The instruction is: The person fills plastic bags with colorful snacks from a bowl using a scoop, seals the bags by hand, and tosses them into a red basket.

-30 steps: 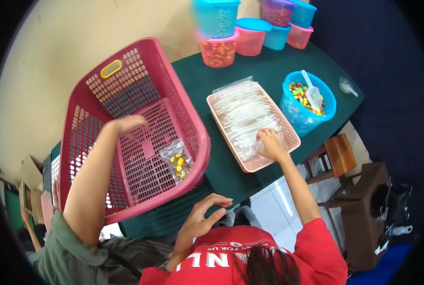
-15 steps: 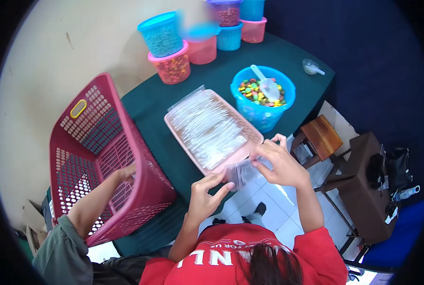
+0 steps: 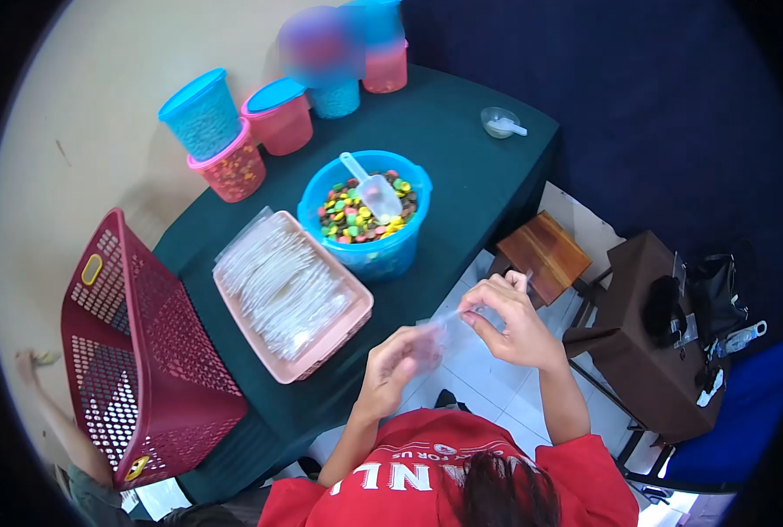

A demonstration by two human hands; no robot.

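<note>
A small clear plastic bag [image 3: 428, 344] stretches between my two hands, off the table's front edge. My left hand [image 3: 390, 373] is closed around its lower side, thumb against the plastic. With finger and thumb, my right hand [image 3: 510, 321] pinches the bag's upper edge. Behind my left hand, a pink tray [image 3: 288, 369] on the table holds a dense row of flat clear bags [image 3: 282, 277]. Beside the tray stands a blue tub [image 3: 383, 263] of colourful button-shaped candies [image 3: 348, 215], a clear white scoop [image 3: 376, 195] lying on top.
A maroon laundry basket [image 3: 185, 369] stands at left, with a co-worker's hand [image 3: 30, 362] beyond it. Lidded tubs [image 3: 200, 114] are stacked along the back of the green-covered table [image 3: 462, 167]. A small bowl [image 3: 499, 121] sits at the far corner; a wooden stool [image 3: 545, 255] is at right.
My view has swung right, so the table appears further left. My hands still hold the bag, now slightly raised and stretched. The co-worker's hand has left the basket and is beyond its left side.
</note>
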